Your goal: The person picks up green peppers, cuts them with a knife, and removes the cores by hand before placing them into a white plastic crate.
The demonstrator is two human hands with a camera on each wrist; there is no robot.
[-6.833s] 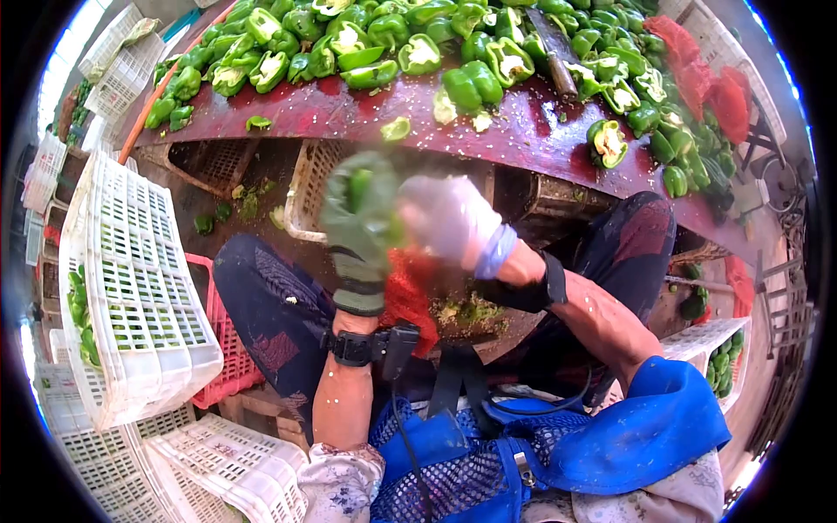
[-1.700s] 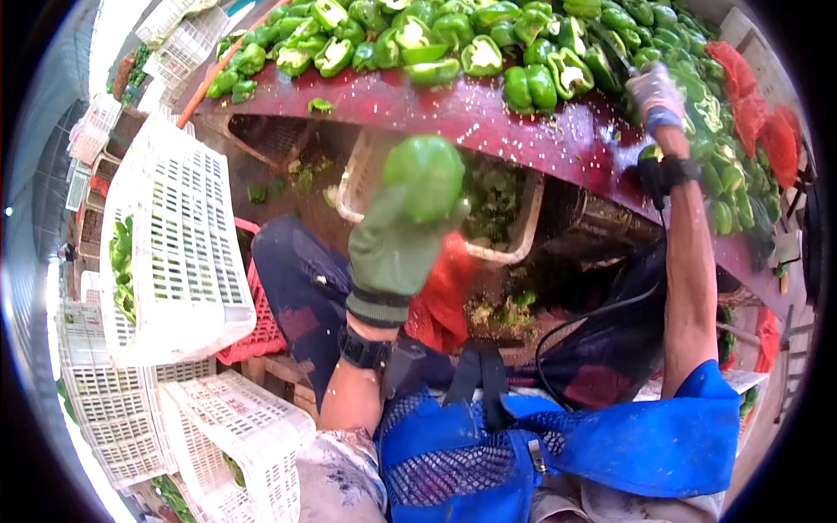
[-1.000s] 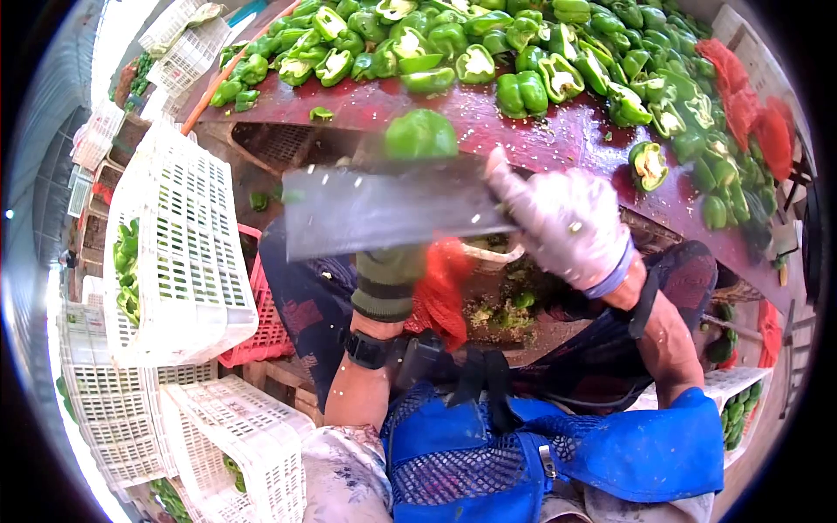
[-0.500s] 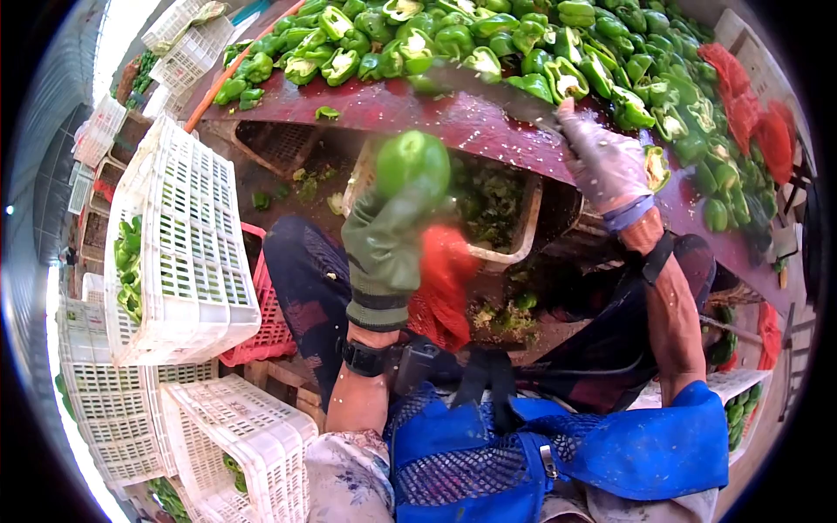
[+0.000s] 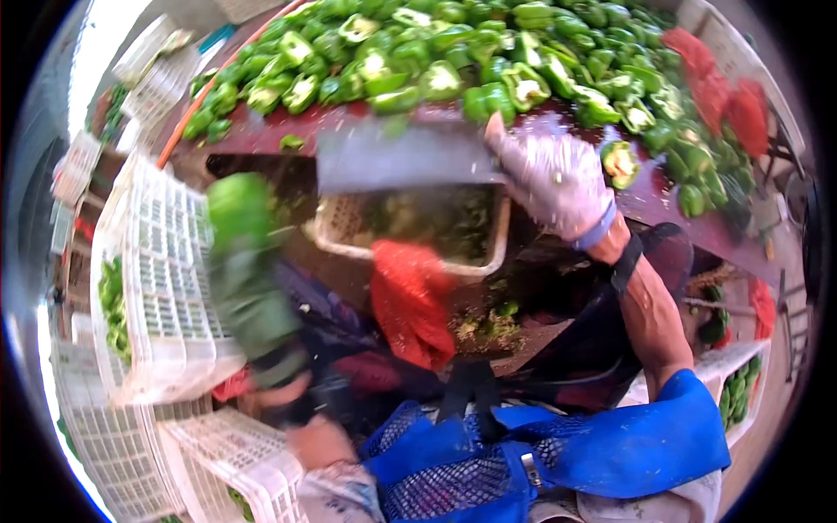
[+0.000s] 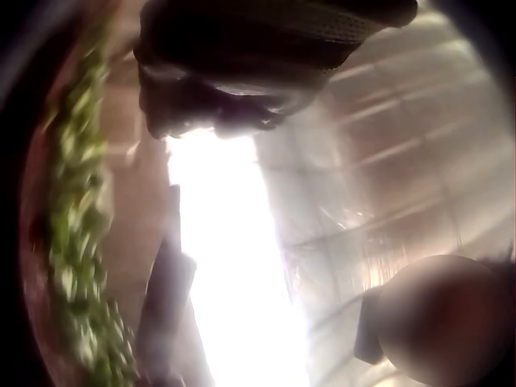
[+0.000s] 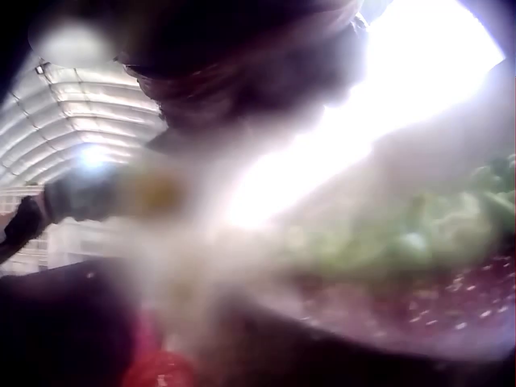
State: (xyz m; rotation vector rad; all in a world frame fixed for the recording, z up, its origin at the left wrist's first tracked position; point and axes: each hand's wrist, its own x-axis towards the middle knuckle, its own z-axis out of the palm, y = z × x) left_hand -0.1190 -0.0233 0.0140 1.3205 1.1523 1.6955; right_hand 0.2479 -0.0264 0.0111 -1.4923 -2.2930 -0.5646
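My left hand (image 5: pixel 253 292), in a green glove with a dark striped cuff, holds a green bell pepper (image 5: pixel 235 209), both blurred, beside the white crate at the left. In the left wrist view the gloved hand (image 6: pixel 234 68) is a dark shape at the top. My right hand (image 5: pixel 562 187), in a pale glove, grips a cleaver (image 5: pixel 401 159) whose broad blade points left across the table's front edge. The right wrist view is mostly glare and blur. Many whole and cut green peppers (image 5: pixel 410 61) are heaped on the dark red table (image 5: pixel 349 118).
A tall white crate (image 5: pixel 166 279) of peppers stands at the left, with more crates (image 5: pixel 222 444) below. Under the table edge sits a pale basket (image 5: pixel 499 253) of green scraps. Red netting (image 5: pixel 410 305) hangs between the knees. A halved pepper (image 5: pixel 620 164) lies near the edge.
My right hand took the cleaver from the heap and swung it over the table's front. My left hand has moved left with the pepper, from in front of the table to beside the crate.
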